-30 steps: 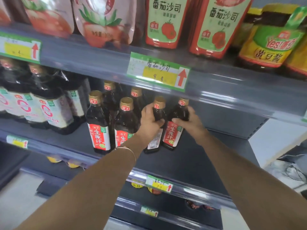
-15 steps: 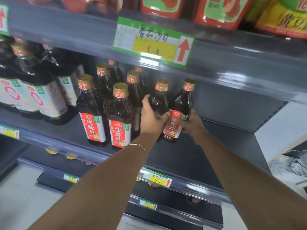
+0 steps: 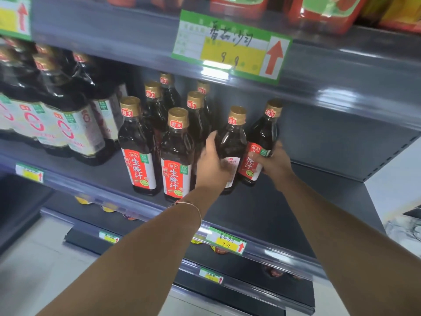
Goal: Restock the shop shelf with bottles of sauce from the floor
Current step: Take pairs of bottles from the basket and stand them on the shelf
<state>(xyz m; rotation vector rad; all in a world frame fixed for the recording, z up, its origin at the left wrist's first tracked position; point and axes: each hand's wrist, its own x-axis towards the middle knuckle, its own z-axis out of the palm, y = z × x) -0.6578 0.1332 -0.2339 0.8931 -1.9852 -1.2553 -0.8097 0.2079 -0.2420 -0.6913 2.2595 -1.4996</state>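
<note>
Several dark sauce bottles with gold caps and red labels stand on the grey middle shelf [image 3: 284, 215]. My left hand [image 3: 211, 165] is wrapped around one sauce bottle [image 3: 232, 142], its white back label facing me. My right hand [image 3: 273, 161] grips the rightmost sauce bottle [image 3: 262, 137], which leans slightly to the right and shows its red label. Both bottles rest on the shelf, side by side. Two more bottles [image 3: 175, 153] stand at the front just left of my left hand.
Larger shrink-wrapped dark bottles [image 3: 68, 124] fill the shelf's left part. The shelf above carries red pouches [image 3: 319, 12] and a price tag [image 3: 230, 46]. Lower shelves hold jars [image 3: 218, 248]. Bare shelf surface lies right of the held bottles. Pale floor [image 3: 34, 270] is at lower left.
The view has dropped and moved closer. Both hands slid lower on their bottles, from the necks to the bodies, and the two bottles have shifted a little to the right.
</note>
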